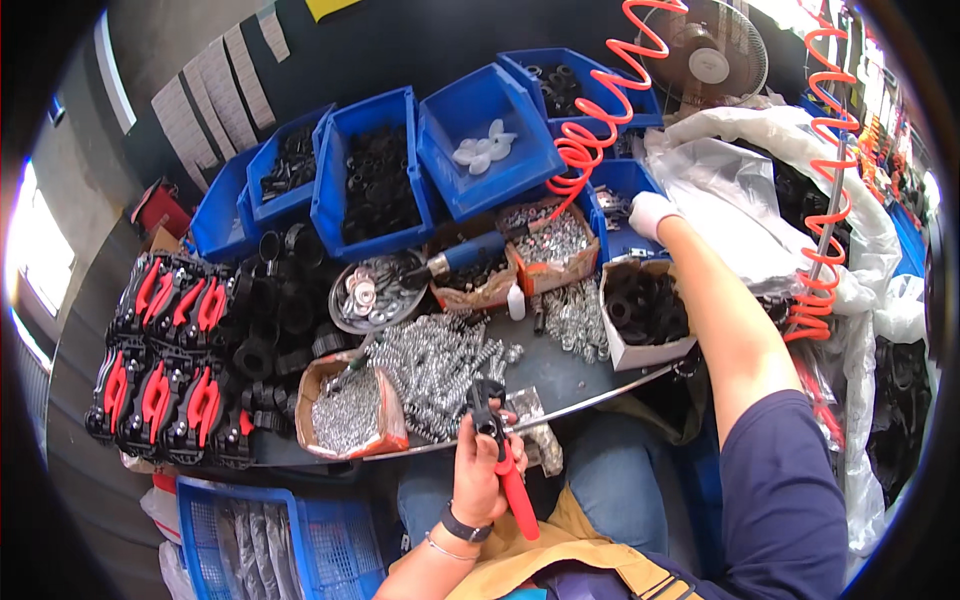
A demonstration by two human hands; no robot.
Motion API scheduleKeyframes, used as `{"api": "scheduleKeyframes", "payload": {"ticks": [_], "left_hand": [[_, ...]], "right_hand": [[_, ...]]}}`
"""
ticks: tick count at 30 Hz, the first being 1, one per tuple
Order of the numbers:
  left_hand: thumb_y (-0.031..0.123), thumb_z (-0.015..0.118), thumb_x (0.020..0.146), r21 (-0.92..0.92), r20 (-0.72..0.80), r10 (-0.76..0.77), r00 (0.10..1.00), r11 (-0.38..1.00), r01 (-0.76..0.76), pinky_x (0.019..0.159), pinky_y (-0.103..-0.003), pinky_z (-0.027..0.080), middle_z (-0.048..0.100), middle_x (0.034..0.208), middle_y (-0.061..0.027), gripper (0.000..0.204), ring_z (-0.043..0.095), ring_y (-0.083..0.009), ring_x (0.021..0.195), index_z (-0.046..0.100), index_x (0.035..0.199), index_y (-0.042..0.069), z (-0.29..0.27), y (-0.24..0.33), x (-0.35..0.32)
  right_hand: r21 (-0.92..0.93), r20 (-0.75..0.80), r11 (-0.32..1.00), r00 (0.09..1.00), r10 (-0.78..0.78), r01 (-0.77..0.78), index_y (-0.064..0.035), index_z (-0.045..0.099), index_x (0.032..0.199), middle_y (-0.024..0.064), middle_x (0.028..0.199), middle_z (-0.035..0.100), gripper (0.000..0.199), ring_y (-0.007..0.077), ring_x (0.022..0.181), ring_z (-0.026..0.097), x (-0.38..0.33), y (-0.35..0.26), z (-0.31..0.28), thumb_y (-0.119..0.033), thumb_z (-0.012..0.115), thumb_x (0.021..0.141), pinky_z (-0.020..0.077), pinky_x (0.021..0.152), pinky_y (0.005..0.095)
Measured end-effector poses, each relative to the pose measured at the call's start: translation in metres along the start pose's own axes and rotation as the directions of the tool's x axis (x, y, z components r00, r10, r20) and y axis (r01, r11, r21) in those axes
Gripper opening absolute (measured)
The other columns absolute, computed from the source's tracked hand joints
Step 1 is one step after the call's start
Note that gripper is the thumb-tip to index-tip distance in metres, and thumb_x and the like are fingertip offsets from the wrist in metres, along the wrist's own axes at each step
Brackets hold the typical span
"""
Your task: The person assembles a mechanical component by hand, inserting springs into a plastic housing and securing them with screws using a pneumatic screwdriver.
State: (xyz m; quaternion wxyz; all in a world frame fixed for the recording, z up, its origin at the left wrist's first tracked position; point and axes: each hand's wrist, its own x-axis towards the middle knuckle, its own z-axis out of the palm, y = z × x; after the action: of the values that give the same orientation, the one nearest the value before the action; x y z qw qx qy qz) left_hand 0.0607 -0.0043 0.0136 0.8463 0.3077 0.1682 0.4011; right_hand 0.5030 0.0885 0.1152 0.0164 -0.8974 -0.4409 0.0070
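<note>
My left hand (478,478) is closed around a black clamp-like part with a red handle (517,498), held above my lap by the table's front edge. Its black end points up and the red handle hangs down to the right; I cannot tell its exact kind. My right hand (652,214), in a white glove or finger covering, reaches far out to a small blue bin (622,240) at the back right. Small metal parts (612,200) lie in that bin beside the fingers. The fingertips are too small and hidden to read.
Metal springs (425,370) are heaped mid-table, next to an open box of small metal pieces (345,415). Larger blue bins (425,215) stand behind. Stacked black-and-red assemblies (155,395) fill the left. Red coiled hoses (575,160) hang at the right, near a power screwdriver (465,255).
</note>
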Motion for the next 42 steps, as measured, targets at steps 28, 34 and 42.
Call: {"api": "scheduleKeyframes", "payload": {"ticks": [28, 34, 42], "left_hand": [[0.036, 0.047, 0.103, -0.177, 0.066, -0.213, 0.975, 0.959, 0.221, 0.059, -0.029, 0.042, 0.056, 0.112, -0.0062, 0.041, 0.053, -0.0149, 0.075, 0.045, 0.136, 0.013, 0.005, 0.01, -0.02], [0.02, 0.058, 0.098, 0.119, -0.009, -0.173, 0.985, 0.978, 0.173, 0.074, -0.027, 0.048, 0.058, 0.106, -0.0023, 0.034, 0.056, -0.0103, 0.084, 0.049, 0.129, 0.009, 0.049, 0.0, -0.031], [0.019, 0.058, 0.1, 0.329, 0.056, 0.024, 0.998, 0.944, -0.041, 0.08, -0.027, 0.05, 0.058, 0.107, -0.0015, 0.039, 0.057, -0.0102, 0.091, 0.045, 0.134, 0.006, 0.039, -0.014, -0.056]], "right_hand": [[0.962, -0.224, -0.224, 0.918, -0.328, 0.155, -0.0045, 0.051, 0.087, 0.013, 0.086, 0.065, 0.022, 0.0233, 0.086, 0.068, -0.277, -0.064, -0.018, -0.007, 0.072, 0.082, 0.0536, 0.065, 0.0363], [0.691, 0.219, -0.477, 0.786, -0.578, -0.543, -0.0013, 0.048, 0.099, 0.0155, 0.087, 0.065, 0.027, 0.0198, 0.068, 0.066, -0.374, -0.093, 0.018, -0.007, 0.07, 0.085, 0.0492, 0.046, 0.0249], [0.722, 0.359, -0.32, 0.728, -0.584, -0.613, -0.0056, 0.056, 0.103, 0.0089, 0.079, 0.066, 0.025, 0.0068, 0.048, 0.054, -0.381, -0.095, 0.018, -0.019, 0.071, 0.088, 0.0362, 0.04, 0.0165]]}}
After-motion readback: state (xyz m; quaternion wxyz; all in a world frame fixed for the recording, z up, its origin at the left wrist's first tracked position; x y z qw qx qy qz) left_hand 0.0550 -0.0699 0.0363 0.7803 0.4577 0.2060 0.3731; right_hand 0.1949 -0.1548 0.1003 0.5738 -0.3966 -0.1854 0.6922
